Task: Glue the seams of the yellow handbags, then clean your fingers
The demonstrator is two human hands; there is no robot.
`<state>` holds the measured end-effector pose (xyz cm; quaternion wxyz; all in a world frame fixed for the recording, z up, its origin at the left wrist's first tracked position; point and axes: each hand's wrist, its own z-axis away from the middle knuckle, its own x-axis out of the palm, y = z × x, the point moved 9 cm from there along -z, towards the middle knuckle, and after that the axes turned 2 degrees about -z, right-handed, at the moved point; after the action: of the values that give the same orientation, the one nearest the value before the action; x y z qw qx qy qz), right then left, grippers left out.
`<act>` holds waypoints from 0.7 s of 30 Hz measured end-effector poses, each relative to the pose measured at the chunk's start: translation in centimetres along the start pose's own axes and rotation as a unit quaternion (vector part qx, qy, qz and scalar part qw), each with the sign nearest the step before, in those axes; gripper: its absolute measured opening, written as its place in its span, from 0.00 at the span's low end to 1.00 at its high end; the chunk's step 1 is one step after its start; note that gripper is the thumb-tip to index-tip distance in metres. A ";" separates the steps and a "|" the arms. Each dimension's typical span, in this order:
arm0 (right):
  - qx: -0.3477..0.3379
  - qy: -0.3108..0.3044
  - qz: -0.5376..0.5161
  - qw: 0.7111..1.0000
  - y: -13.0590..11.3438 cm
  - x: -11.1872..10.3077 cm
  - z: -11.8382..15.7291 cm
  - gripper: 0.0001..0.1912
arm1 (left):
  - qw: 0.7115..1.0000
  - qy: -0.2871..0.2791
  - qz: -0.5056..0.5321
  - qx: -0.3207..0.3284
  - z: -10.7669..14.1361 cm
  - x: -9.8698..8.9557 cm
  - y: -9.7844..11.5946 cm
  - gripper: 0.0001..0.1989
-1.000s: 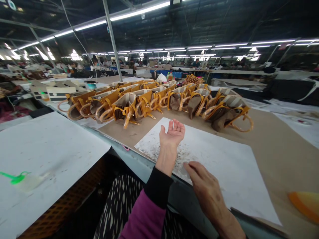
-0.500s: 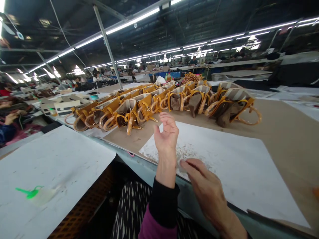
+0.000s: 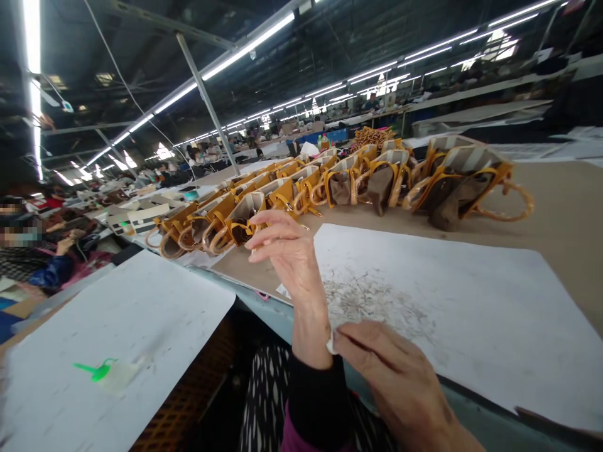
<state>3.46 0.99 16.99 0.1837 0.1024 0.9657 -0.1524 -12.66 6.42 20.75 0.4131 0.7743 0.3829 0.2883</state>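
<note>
My left hand (image 3: 296, 263) is raised over the table's near edge, its fingers apart and holding nothing. My right hand (image 3: 400, 373) pinches a small white wad (image 3: 331, 343), which touches the side of my left wrist; its material is too small to make out. Beneath and beyond both hands lies a white paper sheet (image 3: 480, 307), strewn with dark scraps near its left part. Behind my left fingers stand rows of yellow-trimmed handbags (image 3: 343, 182) with curved handles; the largest bag (image 3: 464, 182) in view is at the right.
Brown covering (image 3: 560, 220) spreads under the bags and paper. At left, a white-topped table (image 3: 155, 314) carries a translucent bottle with a green nozzle (image 3: 100, 371). An orange-brown crate (image 3: 181, 408) is below, between the tables. A seated person's hand (image 3: 68, 242) shows at far left.
My left hand has turned, its fingers now pointing left. My right hand has brought the white wad against my left wrist. The view has shifted slightly and tilted.
</note>
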 end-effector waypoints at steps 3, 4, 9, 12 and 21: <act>0.030 0.033 0.027 0.999 0.3 -0.9 -0.7 0.14 | 1.000 0.003 -0.019 0.019 0.5 0.2 0.1 0.14; 0.027 0.036 0.028 0.999 0.1 -0.9 -0.8 0.14 | 0.999 0.002 -0.023 0.025 0.5 0.3 0.1 0.14; -0.029 0.005 -0.010 1.000 -1.2 0.1 0.3 0.12 | 0.999 -0.003 -0.041 0.022 0.4 0.3 -0.8 0.16; 0.007 -0.002 0.022 1.000 -0.1 -0.6 0.0 0.16 | 0.999 -0.010 -0.034 0.024 0.5 0.5 -0.8 0.15; -0.027 0.007 0.040 0.999 -1.8 0.3 0.3 0.13 | 0.996 0.003 -0.069 0.060 0.2 0.1 0.3 0.17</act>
<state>2.86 -0.71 17.10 0.1853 0.1369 0.9659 -0.1183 -12.33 6.26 20.89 0.3835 0.7688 0.4531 0.2378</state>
